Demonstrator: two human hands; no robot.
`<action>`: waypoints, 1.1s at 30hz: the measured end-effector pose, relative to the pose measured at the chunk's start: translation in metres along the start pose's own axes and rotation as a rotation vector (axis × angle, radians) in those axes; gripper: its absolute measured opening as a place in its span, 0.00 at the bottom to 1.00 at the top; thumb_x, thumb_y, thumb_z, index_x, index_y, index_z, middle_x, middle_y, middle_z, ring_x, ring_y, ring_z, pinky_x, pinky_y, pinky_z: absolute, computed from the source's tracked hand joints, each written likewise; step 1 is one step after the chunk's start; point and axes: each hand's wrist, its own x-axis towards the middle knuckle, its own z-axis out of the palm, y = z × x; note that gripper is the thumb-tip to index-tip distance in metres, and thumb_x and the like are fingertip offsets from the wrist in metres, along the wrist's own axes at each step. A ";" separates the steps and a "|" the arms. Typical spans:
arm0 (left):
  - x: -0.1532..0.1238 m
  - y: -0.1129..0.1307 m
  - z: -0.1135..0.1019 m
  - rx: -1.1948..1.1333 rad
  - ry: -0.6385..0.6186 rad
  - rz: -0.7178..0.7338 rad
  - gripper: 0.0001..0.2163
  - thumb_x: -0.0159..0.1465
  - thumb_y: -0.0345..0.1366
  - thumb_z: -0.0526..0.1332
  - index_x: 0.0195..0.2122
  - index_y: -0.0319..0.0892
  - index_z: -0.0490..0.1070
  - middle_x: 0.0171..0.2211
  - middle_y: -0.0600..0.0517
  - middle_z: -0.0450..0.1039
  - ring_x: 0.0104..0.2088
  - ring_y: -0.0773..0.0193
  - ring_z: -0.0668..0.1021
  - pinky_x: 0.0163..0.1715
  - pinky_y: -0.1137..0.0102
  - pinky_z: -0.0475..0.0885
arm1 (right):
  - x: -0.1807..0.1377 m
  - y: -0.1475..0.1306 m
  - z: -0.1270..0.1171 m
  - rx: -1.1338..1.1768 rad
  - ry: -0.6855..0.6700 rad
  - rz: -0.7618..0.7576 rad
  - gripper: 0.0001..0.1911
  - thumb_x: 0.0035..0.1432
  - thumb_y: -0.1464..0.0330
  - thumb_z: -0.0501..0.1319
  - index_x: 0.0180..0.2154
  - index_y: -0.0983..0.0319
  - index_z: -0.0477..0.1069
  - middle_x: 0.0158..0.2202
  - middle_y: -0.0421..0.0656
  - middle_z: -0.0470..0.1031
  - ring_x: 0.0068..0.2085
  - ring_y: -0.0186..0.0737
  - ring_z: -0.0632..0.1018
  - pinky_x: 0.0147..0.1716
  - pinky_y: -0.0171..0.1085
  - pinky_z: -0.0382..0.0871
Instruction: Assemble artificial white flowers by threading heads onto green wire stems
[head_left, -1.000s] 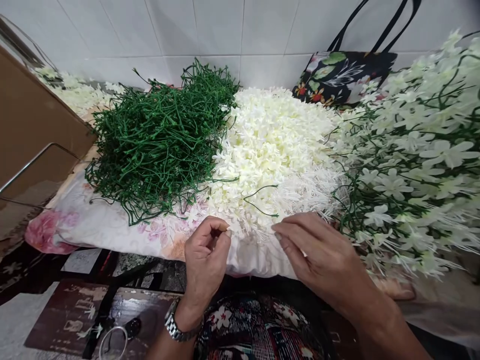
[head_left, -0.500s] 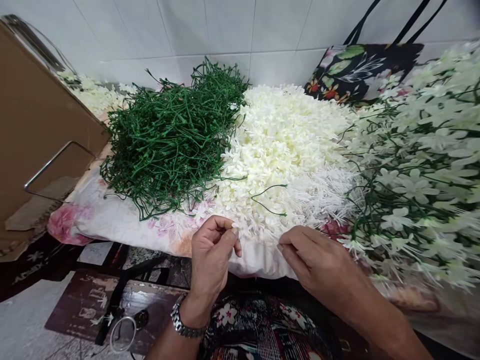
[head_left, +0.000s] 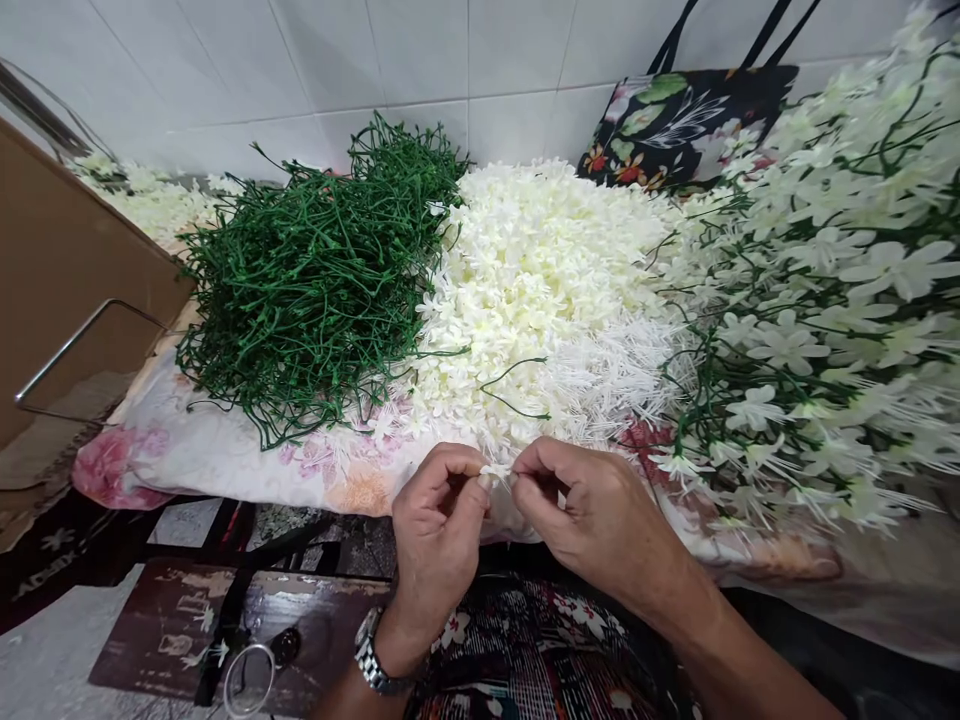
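Note:
Between my two hands, just over the table's front edge, is a small white artificial flower (head_left: 496, 471). My left hand (head_left: 444, 515) pinches its left side between thumb and forefinger. Closed in a pinch, my right hand (head_left: 574, 495) meets the flower's right side; whatever its fingertips hold is too small to make out. Right behind the hands spreads a heap of loose white artificial flower heads (head_left: 525, 270). Thin white stamen pieces (head_left: 622, 375) lie at the heap's right front. A forked green stem (head_left: 514, 385) rests on top of the flower heads.
A big tangle of green plastic stems (head_left: 315, 290) lies left of the heap. Assembled white flowers on stems (head_left: 810, 350) crowd the right. A floral bag (head_left: 682, 130) leans on the tiled wall. A cardboard box (head_left: 75, 280) stands left, above a dark wooden bench (head_left: 315, 615).
My right hand has moved left to meet my left hand, and its fingertips now touch the white flower. The view has shifted slightly to the right.

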 end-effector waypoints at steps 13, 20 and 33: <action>-0.002 -0.005 -0.012 -0.082 -0.145 0.090 0.05 0.61 0.32 0.58 0.37 0.43 0.73 0.27 0.53 0.72 0.25 0.70 0.73 0.25 0.76 0.69 | -0.009 0.004 0.005 0.016 0.047 -0.151 0.07 0.53 0.77 0.53 0.24 0.63 0.63 0.20 0.36 0.63 0.22 0.28 0.63 0.22 0.29 0.56; 0.000 -0.007 -0.009 -0.158 -0.154 -0.059 0.02 0.57 0.32 0.63 0.28 0.40 0.74 0.20 0.56 0.67 0.20 0.73 0.68 0.20 0.78 0.65 | -0.012 0.003 0.010 0.109 0.059 -0.215 0.07 0.57 0.77 0.52 0.29 0.64 0.65 0.23 0.38 0.65 0.25 0.30 0.67 0.25 0.30 0.60; 0.002 -0.002 0.007 -0.187 -0.183 0.074 0.03 0.58 0.32 0.62 0.27 0.43 0.74 0.24 0.54 0.66 0.27 0.68 0.68 0.27 0.74 0.63 | -0.014 0.006 0.009 0.293 0.242 -0.202 0.06 0.57 0.75 0.55 0.28 0.62 0.66 0.23 0.38 0.67 0.24 0.30 0.69 0.23 0.28 0.65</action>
